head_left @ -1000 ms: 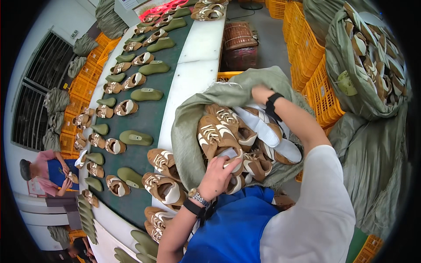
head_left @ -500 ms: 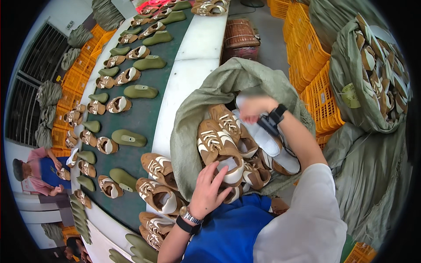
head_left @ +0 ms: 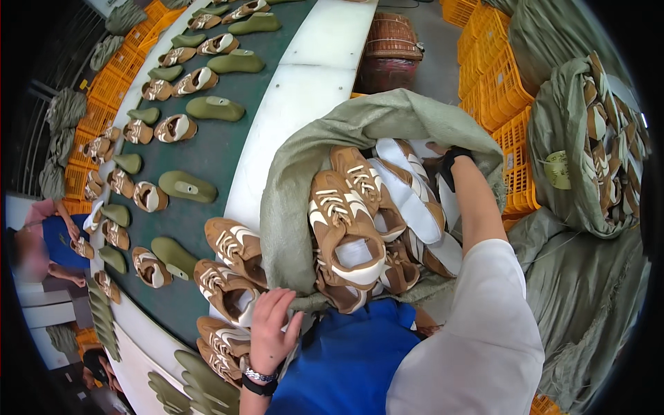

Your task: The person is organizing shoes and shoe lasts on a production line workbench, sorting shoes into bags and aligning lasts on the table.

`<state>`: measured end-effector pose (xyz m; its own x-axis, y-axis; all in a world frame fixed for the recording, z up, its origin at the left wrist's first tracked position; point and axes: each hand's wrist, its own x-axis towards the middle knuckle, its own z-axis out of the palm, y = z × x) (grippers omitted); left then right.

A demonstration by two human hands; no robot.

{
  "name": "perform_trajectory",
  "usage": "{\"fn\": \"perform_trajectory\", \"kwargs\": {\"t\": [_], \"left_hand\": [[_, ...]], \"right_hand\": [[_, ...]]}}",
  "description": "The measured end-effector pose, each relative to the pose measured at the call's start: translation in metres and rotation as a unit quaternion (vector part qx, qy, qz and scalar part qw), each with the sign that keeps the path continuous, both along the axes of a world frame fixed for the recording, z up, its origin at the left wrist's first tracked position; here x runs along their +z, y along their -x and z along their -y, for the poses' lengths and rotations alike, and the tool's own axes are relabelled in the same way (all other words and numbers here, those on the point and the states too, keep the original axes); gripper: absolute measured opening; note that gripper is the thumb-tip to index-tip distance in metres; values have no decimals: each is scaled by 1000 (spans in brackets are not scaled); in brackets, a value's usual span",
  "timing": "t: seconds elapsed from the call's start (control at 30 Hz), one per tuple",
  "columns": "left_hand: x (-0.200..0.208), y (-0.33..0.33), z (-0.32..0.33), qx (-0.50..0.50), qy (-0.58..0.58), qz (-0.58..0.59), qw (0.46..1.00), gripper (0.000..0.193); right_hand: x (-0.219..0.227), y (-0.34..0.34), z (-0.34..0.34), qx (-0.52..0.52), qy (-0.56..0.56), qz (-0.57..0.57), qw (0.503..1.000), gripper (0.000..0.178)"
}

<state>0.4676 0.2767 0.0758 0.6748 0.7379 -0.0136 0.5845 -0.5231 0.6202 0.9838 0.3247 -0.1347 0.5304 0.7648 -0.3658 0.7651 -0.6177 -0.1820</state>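
Observation:
A grey-green woven sack [head_left: 290, 159] gapes in front of me, full of brown sneakers with cream stripes and laces. One sneaker [head_left: 342, 228] lies on top, its opening toward me. Beside it, another shoe [head_left: 408, 187] shows its pale sole. My right hand [head_left: 446, 158] reaches in at the sack's far right side; most of its fingers are hidden behind shoes and cloth. My left hand [head_left: 272, 332] has its thumb apart from its fingers, at the sack's near left rim, by the heel of a sneaker [head_left: 225, 290] on the table edge.
A long green-topped table [head_left: 207, 152] with a white border carries rows of sneakers and green shoe lasts [head_left: 187, 187]. Orange crates [head_left: 512, 152] and another filled sack [head_left: 564, 152] stand to the right. A wicker basket [head_left: 391, 38] sits beyond. A person [head_left: 52, 235] works at far left.
My left hand has left the top sneaker in the sack and moved left to the rim. My right hand has moved off the pale soles, deeper into the right side. The view has shifted.

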Motion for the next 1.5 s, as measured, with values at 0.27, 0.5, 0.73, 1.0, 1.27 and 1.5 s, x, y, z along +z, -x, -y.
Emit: {"fn": "perform_trajectory", "kwargs": {"t": [0.27, 0.5, 0.73, 1.0, 1.27, 1.5], "left_hand": [[8, 13, 19, 4, -20, 18, 1000, 36], [19, 17, 34, -38, -63, 34, 997, 34], [13, 6, 30, 77, -7, 145, 986, 50], [31, -20, -9, 106, 234, 338, 906, 83], [0, 3, -6, 93, 112, 152, 978, 59], [-6, 10, 11, 66, 61, 147, 985, 37]], "right_hand": [[41, 17, 23, 27, -91, -119, 988, 32], [148, 20, 65, -88, -352, -407, 838, 42], [248, 116, 115, 63, -198, -536, 818, 48], [249, 156, 155, 6, -328, -725, 606, 71], [210, 189, 145, 305, -390, 106, 863, 43], [84, 186, 157, 373, 98, -187, 904, 44]]}}
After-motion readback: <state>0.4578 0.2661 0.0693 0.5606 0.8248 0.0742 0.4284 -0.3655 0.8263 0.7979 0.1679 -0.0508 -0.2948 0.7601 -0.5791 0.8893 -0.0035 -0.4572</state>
